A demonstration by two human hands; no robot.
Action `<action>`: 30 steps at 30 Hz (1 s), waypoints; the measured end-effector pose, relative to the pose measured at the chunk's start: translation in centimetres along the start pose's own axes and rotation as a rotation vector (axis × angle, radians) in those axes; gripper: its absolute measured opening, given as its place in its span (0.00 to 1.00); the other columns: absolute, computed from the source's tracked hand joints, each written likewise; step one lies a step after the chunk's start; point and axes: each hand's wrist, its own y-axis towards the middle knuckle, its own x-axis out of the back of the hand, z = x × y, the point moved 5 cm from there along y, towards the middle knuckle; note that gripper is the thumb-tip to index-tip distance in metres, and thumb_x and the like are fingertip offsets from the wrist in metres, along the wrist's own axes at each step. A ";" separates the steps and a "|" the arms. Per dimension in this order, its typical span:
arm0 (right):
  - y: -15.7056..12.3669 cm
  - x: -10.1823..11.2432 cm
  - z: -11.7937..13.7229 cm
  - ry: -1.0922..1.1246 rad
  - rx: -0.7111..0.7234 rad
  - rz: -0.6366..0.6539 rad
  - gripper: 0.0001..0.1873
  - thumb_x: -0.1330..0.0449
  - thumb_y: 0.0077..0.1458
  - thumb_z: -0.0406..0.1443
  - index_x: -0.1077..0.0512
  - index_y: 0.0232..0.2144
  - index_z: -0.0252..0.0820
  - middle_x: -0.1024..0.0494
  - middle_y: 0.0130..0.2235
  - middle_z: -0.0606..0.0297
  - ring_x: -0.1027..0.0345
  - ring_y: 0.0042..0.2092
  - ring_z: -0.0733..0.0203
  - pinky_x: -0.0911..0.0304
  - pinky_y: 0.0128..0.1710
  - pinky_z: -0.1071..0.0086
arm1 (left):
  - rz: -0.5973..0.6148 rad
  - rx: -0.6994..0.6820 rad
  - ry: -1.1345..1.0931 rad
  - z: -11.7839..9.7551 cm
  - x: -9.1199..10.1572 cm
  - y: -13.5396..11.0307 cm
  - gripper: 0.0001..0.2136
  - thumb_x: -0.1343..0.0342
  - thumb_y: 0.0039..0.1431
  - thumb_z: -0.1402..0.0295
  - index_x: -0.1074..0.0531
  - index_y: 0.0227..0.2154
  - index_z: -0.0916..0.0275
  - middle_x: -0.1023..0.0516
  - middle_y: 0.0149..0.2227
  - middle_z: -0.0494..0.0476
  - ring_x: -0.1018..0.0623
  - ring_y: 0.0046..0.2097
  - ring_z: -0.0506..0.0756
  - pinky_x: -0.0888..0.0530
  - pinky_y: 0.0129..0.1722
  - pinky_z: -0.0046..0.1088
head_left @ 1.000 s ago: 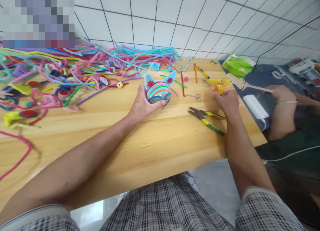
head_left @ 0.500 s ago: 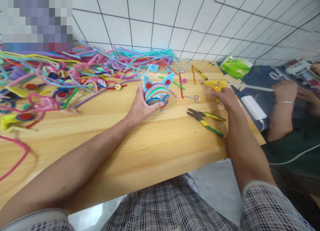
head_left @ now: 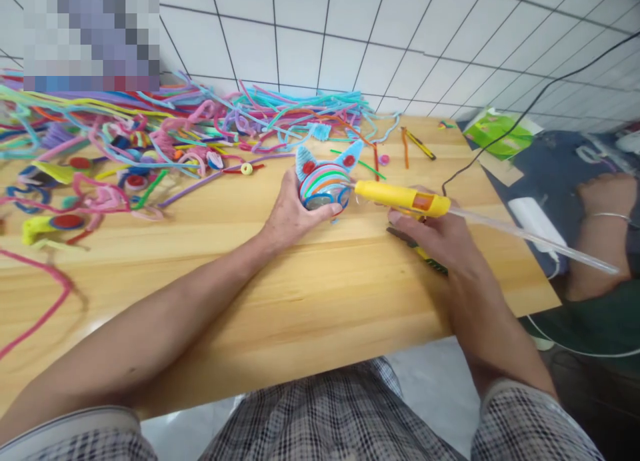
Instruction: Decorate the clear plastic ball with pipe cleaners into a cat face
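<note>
My left hand [head_left: 295, 211] grips a small round craft figure [head_left: 325, 181] from its left side. The figure has striped pipe cleaners across its top, two light-blue pointed ears with red centres, and blue rings on its front. In my right hand [head_left: 440, 231] is a yellow hot glue gun [head_left: 400, 198], its fingers closed round the handle. A long clear glue stick [head_left: 540, 238] sticks out of its back. The nozzle points left at the figure's right side; whether it touches, I cannot tell. Pliers [head_left: 430, 258] lie partly hidden under my right hand.
Many pipe cleaners [head_left: 200, 128] and small craft pieces are heaped along the table's back left. A yellow utility knife [head_left: 421, 144] lies at the back. A black cord [head_left: 480, 158] runs to the glue gun. At right are a green packet [head_left: 503, 133], a white box [head_left: 537, 224] and another person's arm [head_left: 603, 234].
My right hand has lifted the glue gun off the right of the table and brought it left to the figure. My left hand still grips the figure. The view has shifted slightly.
</note>
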 end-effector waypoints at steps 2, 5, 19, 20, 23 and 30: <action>-0.4 -0.1 0.0 -0.110 0.085 0.016 0.11 0.24 0.67 0.48 0.19 0.38 0.53 0.14 0.38 0.63 0.19 0.39 0.48 0.20 0.41 0.54 | 0.017 0.021 -0.021 0.2 -0.1 -0.1 0.46 0.15 0.55 0.41 0.34 0.66 0.53 0.19 0.64 0.63 0.13 0.63 0.67 0.13 0.66 0.52; -0.7 0.0 -0.2 -0.216 0.171 0.019 0.05 0.29 0.72 0.45 0.18 0.44 0.55 0.10 0.44 0.61 0.14 0.44 0.44 0.17 0.45 0.50 | 0.031 0.042 -0.032 0.2 0.0 -0.1 0.48 0.15 0.54 0.40 0.35 0.66 0.52 0.19 0.64 0.62 0.12 0.62 0.67 0.13 0.66 0.52; -1.0 -2.0 1.3 -0.312 0.366 0.059 0.11 0.35 0.76 0.36 0.20 0.56 0.57 0.07 0.51 0.61 0.10 0.50 0.43 0.16 0.48 0.51 | 0.048 0.009 0.031 -0.2 0.2 -0.1 0.49 0.17 0.54 0.35 0.35 0.67 0.54 0.19 0.64 0.64 0.12 0.62 0.67 0.13 0.67 0.55; -1.0 -2.0 1.2 -0.315 0.358 0.055 0.10 0.35 0.76 0.37 0.21 0.56 0.57 0.07 0.51 0.61 0.10 0.49 0.43 0.17 0.48 0.51 | 0.049 0.007 0.027 -0.2 0.2 -0.1 0.48 0.16 0.55 0.36 0.35 0.67 0.54 0.19 0.64 0.63 0.12 0.62 0.66 0.13 0.67 0.54; -1.0 -1.9 1.0 -0.307 0.332 0.038 0.08 0.37 0.77 0.39 0.21 0.55 0.57 0.08 0.48 0.62 0.11 0.47 0.45 0.18 0.48 0.52 | 0.048 0.001 0.032 -0.1 0.2 -0.1 0.48 0.16 0.55 0.37 0.34 0.67 0.54 0.19 0.64 0.63 0.12 0.63 0.67 0.13 0.67 0.53; -1.2 -1.2 0.8 -0.324 0.277 0.040 0.03 0.36 0.76 0.41 0.22 0.49 0.55 0.11 0.44 0.64 0.15 0.42 0.49 0.22 0.44 0.56 | 0.059 -0.017 0.048 -0.5 0.3 -0.1 0.48 0.17 0.56 0.37 0.35 0.68 0.54 0.19 0.64 0.65 0.12 0.63 0.68 0.13 0.68 0.54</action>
